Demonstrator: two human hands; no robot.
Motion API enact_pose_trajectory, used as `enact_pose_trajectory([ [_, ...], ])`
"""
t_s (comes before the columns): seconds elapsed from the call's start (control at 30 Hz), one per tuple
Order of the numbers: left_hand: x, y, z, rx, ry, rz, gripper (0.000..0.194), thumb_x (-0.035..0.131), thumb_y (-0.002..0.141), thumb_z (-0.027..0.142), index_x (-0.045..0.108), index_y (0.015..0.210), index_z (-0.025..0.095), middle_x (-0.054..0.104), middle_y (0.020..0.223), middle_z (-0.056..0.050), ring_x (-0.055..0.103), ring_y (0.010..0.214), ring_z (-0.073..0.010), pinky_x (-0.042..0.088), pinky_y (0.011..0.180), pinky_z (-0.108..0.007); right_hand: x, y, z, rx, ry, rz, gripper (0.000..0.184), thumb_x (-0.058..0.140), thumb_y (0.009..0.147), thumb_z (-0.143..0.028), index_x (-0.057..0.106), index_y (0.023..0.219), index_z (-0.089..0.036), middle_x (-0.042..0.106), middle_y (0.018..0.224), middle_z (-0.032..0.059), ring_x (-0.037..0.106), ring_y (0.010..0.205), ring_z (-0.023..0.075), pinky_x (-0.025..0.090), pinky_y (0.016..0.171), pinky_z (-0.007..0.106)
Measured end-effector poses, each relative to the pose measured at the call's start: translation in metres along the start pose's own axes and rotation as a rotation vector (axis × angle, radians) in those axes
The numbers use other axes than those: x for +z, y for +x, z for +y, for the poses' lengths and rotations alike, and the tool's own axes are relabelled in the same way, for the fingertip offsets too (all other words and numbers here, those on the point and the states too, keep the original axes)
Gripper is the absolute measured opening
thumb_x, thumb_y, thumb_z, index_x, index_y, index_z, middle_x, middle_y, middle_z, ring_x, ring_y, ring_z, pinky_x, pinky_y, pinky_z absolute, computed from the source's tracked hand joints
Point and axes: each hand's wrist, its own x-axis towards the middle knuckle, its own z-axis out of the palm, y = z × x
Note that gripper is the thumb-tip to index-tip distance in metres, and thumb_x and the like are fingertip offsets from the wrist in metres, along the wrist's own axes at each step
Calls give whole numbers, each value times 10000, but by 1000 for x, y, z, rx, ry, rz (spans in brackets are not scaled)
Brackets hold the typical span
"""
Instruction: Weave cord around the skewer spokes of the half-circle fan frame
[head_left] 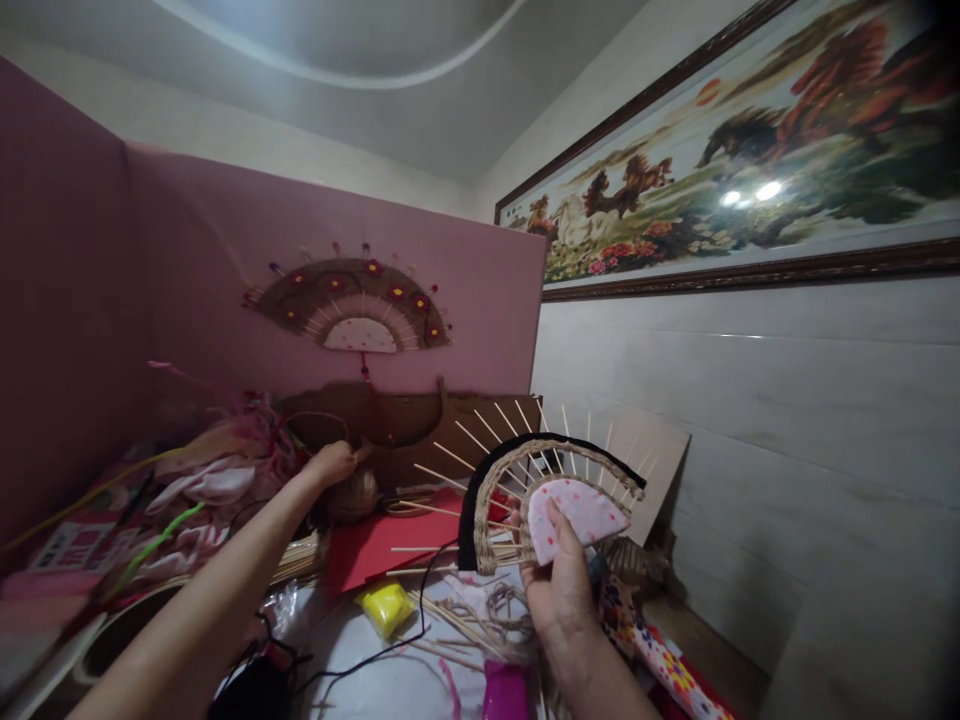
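My right hand (pixel 561 590) grips a half-made craft fan (pixel 581 515) by its pink dotted half-round centre, thumb on the front. Thin wooden sticks fan out from it, woven with a band of tan twine and an outer band of black yarn. A loose black strand (pixel 424 590) trails from the fan's left end down to a dark bundle of yarn (pixel 255 688). My left hand (pixel 334 464) reaches to the back of the table, just above a ball of brown twine (pixel 352 497). Its fingers are closed together; what they hold, if anything, is hidden.
A finished fan with flowers (pixel 352 290) hangs on the pink board (pixel 480 300). Cut cardboard (pixel 480 430), red paper (pixel 360 550), a yellow packet (pixel 386 608), loose sticks (pixel 457 625) and a purple item (pixel 505 690) crowd the table. Fabric scraps (pixel 210 480) pile up at left.
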Motion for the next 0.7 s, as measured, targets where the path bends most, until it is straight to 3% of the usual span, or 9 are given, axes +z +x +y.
enact_pose_trajectory([
  [0.13, -3, -5, -4, -32, -9, 46, 313, 533, 825, 324, 538, 1097, 169, 573, 1085, -72, 574, 938, -201, 484, 764, -386, 1, -1, 0, 20, 18, -10, 323, 682, 615, -174, 609, 930, -168, 710, 705, -12, 657, 576, 135, 556, 547, 242],
  [0.3, -10, -19, 13, 15, -87, 140, 269, 528, 825, 340, 578, 1018, 159, 600, 1026, -53, 584, 897, -189, 484, 751, -368, 5, -6, -2, 52, 31, -3, 317, 671, 625, -178, 605, 935, -173, 707, 695, -16, 651, 561, 132, 554, 536, 243],
  [0.43, -1, -45, 32, 103, -219, 176, 263, 528, 808, 369, 639, 828, 132, 660, 773, -21, 618, 751, -173, 483, 675, -318, 6, -7, -2, 51, 33, -4, 321, 667, 626, -176, 605, 941, -180, 709, 714, -22, 654, 576, 126, 551, 548, 234],
  [0.53, 8, -74, 43, 149, -298, 230, 315, 526, 755, 425, 676, 724, 150, 654, 586, -35, 630, 654, -211, 461, 566, -291, 5, -7, -1, 57, 19, -21, 320, 665, 631, -199, 604, 944, -188, 708, 718, -28, 655, 587, 126, 551, 569, 241],
  [0.6, 8, -94, 46, 178, -313, 273, 331, 526, 720, 448, 693, 721, 163, 664, 598, -55, 629, 660, -237, 456, 566, -312, 5, -8, -1, 66, 12, -21, 322, 664, 632, -211, 602, 947, -187, 708, 724, -27, 656, 598, 123, 545, 571, 233],
  [0.7, -4, -119, 44, 229, -285, 342, 249, 565, 657, 402, 709, 739, 217, 702, 843, -68, 607, 857, -260, 442, 734, -335, 4, -10, -1, 65, 19, -1, 329, 669, 623, -220, 600, 943, -187, 705, 707, -27, 654, 587, 118, 530, 531, 210],
])
